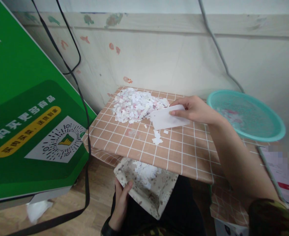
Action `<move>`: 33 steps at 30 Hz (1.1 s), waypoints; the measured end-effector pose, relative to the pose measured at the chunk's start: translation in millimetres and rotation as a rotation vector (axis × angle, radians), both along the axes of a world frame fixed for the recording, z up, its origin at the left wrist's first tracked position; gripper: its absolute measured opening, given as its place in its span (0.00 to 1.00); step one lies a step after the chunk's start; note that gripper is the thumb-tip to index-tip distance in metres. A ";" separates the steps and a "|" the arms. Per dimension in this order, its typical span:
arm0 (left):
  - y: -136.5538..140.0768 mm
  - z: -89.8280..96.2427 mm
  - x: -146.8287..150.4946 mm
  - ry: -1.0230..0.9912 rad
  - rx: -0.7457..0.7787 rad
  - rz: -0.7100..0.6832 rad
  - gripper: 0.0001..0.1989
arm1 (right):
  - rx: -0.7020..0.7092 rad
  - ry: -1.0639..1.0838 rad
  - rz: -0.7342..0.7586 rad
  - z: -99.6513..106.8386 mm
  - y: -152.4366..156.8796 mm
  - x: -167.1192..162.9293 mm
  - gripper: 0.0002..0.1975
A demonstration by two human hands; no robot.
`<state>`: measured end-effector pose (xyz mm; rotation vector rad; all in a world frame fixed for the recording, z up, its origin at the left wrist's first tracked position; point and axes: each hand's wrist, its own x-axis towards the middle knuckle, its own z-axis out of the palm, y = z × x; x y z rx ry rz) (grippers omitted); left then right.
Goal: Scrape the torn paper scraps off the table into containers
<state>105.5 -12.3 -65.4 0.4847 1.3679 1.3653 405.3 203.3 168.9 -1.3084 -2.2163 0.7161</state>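
A heap of small white paper scraps (134, 104), with a few pink bits, lies on the table with a brown checked cloth (179, 152). My right hand (192, 109) pinches a flat white card (165, 118), whose left edge touches the heap's right side. A few loose scraps (157, 137) lie just in front of the card. Below the table's front edge, my left hand (123, 195) grips the left rim of a speckled beige tray (164, 186), thumb on top. The tray is tilted over my lap and holds more white scraps (145, 172).
A turquoise basket (277, 131) with some scraps inside stands at the table's right, beside a framed flat item (282, 170). On the left leans a green sign board (9, 78); a black strap (87, 164) hangs in front of it. The wall (164, 59) is behind.
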 end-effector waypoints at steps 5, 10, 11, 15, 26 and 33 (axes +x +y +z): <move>-1.0 1.6 -0.1 -0.020 -0.010 -0.003 0.45 | 0.049 -0.051 0.019 0.1 1.6 -0.1 0.15; -1.2 0.0 0.3 0.001 -0.003 -0.002 0.45 | 0.116 -0.129 -0.080 6.2 -1.9 2.9 0.15; -1.0 -0.1 0.6 0.006 -0.006 0.003 0.45 | 0.121 -0.131 -0.082 7.7 -3.5 2.1 0.15; -0.6 1.2 1.6 0.002 -0.021 0.022 0.46 | 0.155 -0.153 -0.044 11.9 -11.5 -10.3 0.14; -1.3 -2.3 -0.2 0.022 -0.010 0.009 0.44 | 0.303 -0.403 -0.029 19.9 -26.1 -25.2 0.13; -0.9 -1.2 0.8 0.001 0.005 0.013 0.45 | 0.337 -0.445 -0.037 23.9 -30.0 -25.6 0.14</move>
